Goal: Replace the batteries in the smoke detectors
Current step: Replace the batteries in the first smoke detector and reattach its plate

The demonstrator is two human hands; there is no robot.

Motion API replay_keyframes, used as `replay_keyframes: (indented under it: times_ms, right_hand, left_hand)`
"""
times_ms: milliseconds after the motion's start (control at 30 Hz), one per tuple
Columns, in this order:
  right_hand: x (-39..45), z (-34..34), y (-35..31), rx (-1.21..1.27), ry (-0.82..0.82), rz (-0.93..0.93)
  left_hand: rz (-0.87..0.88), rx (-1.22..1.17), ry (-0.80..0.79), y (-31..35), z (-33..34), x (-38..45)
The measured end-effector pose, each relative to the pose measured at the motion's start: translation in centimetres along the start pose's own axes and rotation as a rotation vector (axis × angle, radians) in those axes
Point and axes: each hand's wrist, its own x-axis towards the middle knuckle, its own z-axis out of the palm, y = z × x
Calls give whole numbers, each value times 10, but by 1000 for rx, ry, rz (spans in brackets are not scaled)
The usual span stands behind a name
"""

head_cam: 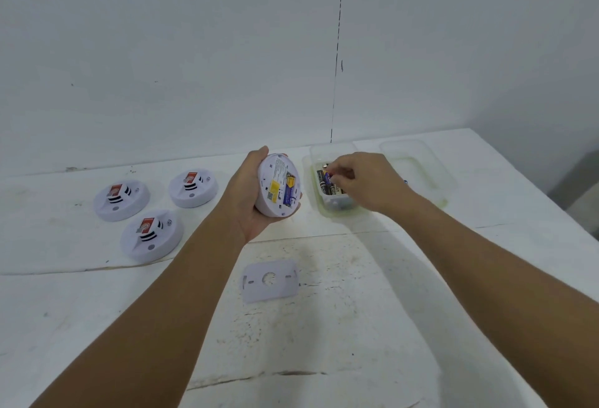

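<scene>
Flanking the held detector [278, 184]: three detectors [152, 235], seemingly battery-filled tub [330, 180].

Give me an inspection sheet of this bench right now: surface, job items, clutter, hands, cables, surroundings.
Surface: white table, scuffed and stained.
Job's things: open smoke detector, one battery visible inside; three detectors at left; clear tub of batteries; backplate lying flat.
Clutter: tub lid beside the tub.
Hands: left hand holds the open detector; right hand pinches a battery over the tub.
Cables: nothing seen.
Surroundings: white wall with a dark vertical seam.
</scene>
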Motion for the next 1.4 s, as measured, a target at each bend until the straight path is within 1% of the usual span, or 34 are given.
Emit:
replay_keyframes:
  times_ms: [200,333,400,567,933,1000,1133,1300,1400]
  right_hand:
    - [44,6,11,-246,-135,8]
    - [66,17,10,-546,-264,24]
    - [72,22,12,-637,-313,36]
    - [84,27,14,-661,-348,65]
    - [97,27,11,-630,-404,116]
    - [96,26,10,-634,-375,97]
    - [91,26,9,-581,-246,27]
    - [83,27,9,-362,-137,-9]
    - [74,24,7,-198,11,-19]
  left_hand:
    - [1,6,21,0,4,17]
    - [-14,5,33,-1,5,24]
    - [-25,-2,36,-1,4,27]
    - [-42,-5,30,-1,1,30]
    - [-54,-6,22,-3,-1,32]
    - [-54,-13,23,-3,-2,32]
    - [-50,-26,32,-1,-3,31]
    - [-36,-50,22,0,-6,25]
    - [-35,-84,22,0,-10,20]
